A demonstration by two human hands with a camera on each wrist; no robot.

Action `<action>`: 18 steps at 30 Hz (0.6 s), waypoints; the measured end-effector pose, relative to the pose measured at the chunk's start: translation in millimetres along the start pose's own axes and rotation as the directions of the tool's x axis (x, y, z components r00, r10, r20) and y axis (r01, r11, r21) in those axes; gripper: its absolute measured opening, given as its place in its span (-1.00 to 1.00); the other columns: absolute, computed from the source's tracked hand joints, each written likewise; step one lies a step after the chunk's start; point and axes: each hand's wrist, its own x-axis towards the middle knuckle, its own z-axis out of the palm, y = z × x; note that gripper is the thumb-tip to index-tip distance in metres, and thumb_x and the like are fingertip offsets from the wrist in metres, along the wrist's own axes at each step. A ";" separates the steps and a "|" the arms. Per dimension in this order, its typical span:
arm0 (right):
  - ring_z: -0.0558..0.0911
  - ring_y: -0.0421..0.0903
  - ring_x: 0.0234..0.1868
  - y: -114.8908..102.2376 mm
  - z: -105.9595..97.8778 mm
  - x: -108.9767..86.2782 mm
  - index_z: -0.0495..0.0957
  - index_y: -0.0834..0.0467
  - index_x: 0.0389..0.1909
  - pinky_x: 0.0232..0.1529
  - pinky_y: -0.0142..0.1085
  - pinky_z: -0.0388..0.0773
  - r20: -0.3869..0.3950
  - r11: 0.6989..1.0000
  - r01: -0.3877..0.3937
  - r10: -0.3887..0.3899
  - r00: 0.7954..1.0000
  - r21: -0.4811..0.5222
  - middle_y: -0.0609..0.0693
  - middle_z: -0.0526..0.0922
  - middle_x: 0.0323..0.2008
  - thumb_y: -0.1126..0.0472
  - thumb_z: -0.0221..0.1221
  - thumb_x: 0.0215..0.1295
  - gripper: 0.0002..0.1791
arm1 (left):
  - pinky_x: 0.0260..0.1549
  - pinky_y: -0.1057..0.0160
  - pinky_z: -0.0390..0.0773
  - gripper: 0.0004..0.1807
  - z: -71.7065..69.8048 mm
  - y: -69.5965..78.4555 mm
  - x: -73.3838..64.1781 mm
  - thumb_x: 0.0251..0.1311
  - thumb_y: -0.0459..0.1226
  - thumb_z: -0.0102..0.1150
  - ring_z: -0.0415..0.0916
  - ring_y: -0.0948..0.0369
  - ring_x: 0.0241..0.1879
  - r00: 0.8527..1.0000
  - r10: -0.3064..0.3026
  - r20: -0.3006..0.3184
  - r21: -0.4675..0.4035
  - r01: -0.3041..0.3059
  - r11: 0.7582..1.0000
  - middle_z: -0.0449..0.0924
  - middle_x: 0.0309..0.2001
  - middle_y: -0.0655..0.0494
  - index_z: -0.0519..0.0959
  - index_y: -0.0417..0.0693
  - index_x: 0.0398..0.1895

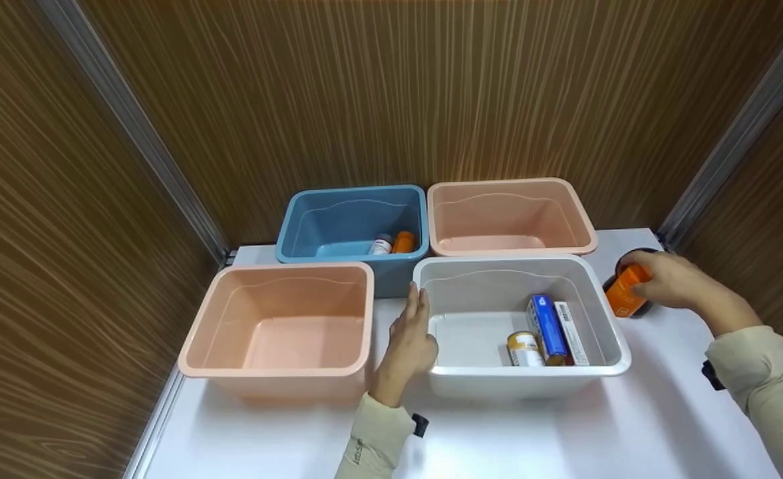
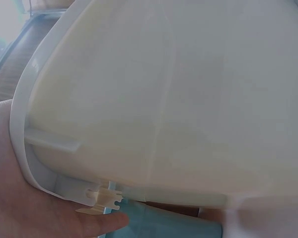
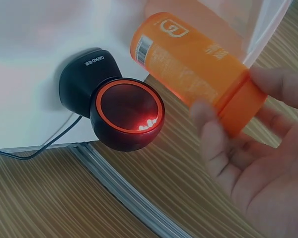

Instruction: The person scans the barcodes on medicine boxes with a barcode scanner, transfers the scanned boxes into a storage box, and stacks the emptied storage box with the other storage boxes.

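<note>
Supporting four open, rounded-rectangular plastic bins, a white tabletop (image 1: 497,439) spans the lower field of the head view. On it, a white plastic bin (image 1: 517,370) stands nearest the person, its left rim touched by the left hand (image 1: 406,339), fingers extended, gripping no loose object. Beyond the bin's right side, the right hand (image 1: 674,279) reaches toward a black, round-faced device, apparently a scanner (image 3: 126,106), ringed in orange and glowing red. Just beside that face is an orange cylindrical bottle (image 3: 188,64), pinched at its capped end by the right hand, much the nearer. The bottle lies left of this hand, its long axis slanting down-left from the cap (image 3: 243,106). Its smooth body carries pale print and, near the base, a small barcode (image 3: 144,49); whether this squarely meets the scanner cannot be told.
</note>
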 end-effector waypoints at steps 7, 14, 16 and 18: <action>0.47 0.25 -0.14 -0.1 -3.5 -2.9 0.49 0.23 0.00 -0.19 0.15 0.46 -0.017 0.999 0.022 -0.023 1.000 -0.026 0.35 0.51 -0.14 0.28 0.23 0.24 -0.68 | 0.38 -0.20 0.05 -0.17 0.6 -0.1 -0.4 0.25 -0.50 -0.04 -0.08 -0.09 0.54 1.000 0.021 -0.024 0.014 -0.020 1.000 -0.37 0.63 -0.11 -0.05 -0.27 0.60; 0.51 0.19 -0.20 -2.9 -11.8 -3.6 0.43 0.26 0.02 -0.15 0.19 0.53 0.018 0.999 -0.004 0.005 1.000 -0.039 0.30 0.54 -0.17 0.18 0.19 0.41 -0.70 | 0.39 -0.21 0.01 -0.16 0.0 0.4 -0.7 0.26 -0.49 -0.02 -0.11 -0.08 0.55 1.000 0.008 -0.007 0.008 -0.008 1.000 -0.38 0.63 -0.11 -0.07 -0.25 0.61; 0.53 0.21 -0.19 -4.7 -14.1 -3.3 0.40 0.35 0.09 -0.12 0.20 0.54 0.021 1.000 -0.023 0.023 1.000 -0.010 0.36 0.54 -0.15 0.21 0.20 0.37 -0.61 | 0.39 -0.20 0.02 -0.16 0.1 0.2 -0.7 0.26 -0.49 -0.02 -0.10 -0.08 0.54 1.000 0.009 -0.010 0.011 -0.009 1.000 -0.38 0.63 -0.12 -0.07 -0.26 0.61; 0.54 0.24 -0.18 -6.8 -16.5 -3.4 0.35 0.42 0.17 -0.09 0.21 0.55 0.025 0.999 -0.046 0.046 0.999 0.021 0.42 0.54 -0.11 0.24 0.21 0.33 -0.50 | 0.39 -0.19 0.03 -0.17 0.0 0.5 -0.8 0.26 -0.49 -0.02 -0.08 -0.09 0.54 1.000 0.013 -0.017 0.016 -0.012 1.000 -0.36 0.62 -0.14 -0.06 -0.27 0.60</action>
